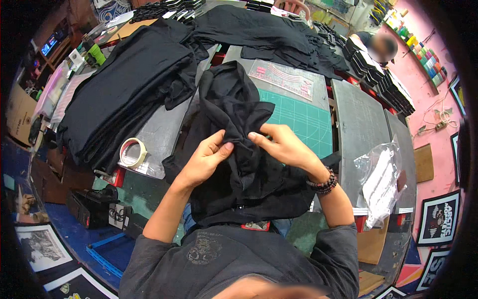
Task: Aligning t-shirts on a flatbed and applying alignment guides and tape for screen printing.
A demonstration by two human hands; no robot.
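Note:
A black hooded garment [234,109] lies bunched in front of me, its hood pointing away over a green cutting mat [303,119] and its body reaching the near table edge. My left hand [209,157] pinches a fold near the middle, thumb on top and fingers partly hidden. Just to its right, my right hand [276,144], with a beaded bracelet on the wrist, grips the same fabric between thumb and fingers. A clear template [284,82] with red markings lies beyond the mat.
Tall piles of black garments [119,84] fill the left table and back [254,27]. A tape roll [133,152] is at left front. A plastic bag with white sheets [378,184] rests on the right grey board [358,114]. Another person [373,47] is at back right, beside stacked black pieces.

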